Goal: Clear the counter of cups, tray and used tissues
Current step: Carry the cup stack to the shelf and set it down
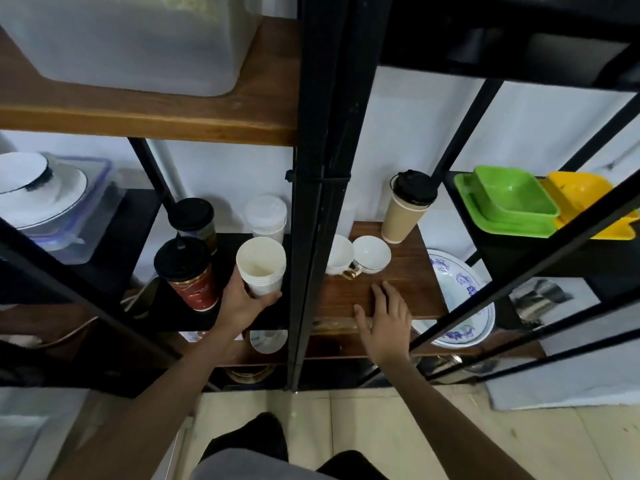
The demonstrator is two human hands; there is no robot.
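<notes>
My left hand (242,299) grips a stack of white paper cups (262,265) on the black shelf (166,310), just left of the black upright post. My right hand (384,317) lies flat and open on a wooden board (408,271) on the shelf to the right of the post. A red cup with a black lid (188,273) stands next to the stack. Behind it are a dark lidded cup (194,218) and a white lidded cup (266,216). A tan cup with a black lid (407,206) stands at the back of the wooden board.
Two white teacups (358,259) sit near my right hand. A blue-patterned plate (460,296) lies to its right. Green trays (509,202) and a yellow tray (585,199) are at the far right. Black frame bars (311,202) cross the view. White plates in a plastic box (41,195) sit at left.
</notes>
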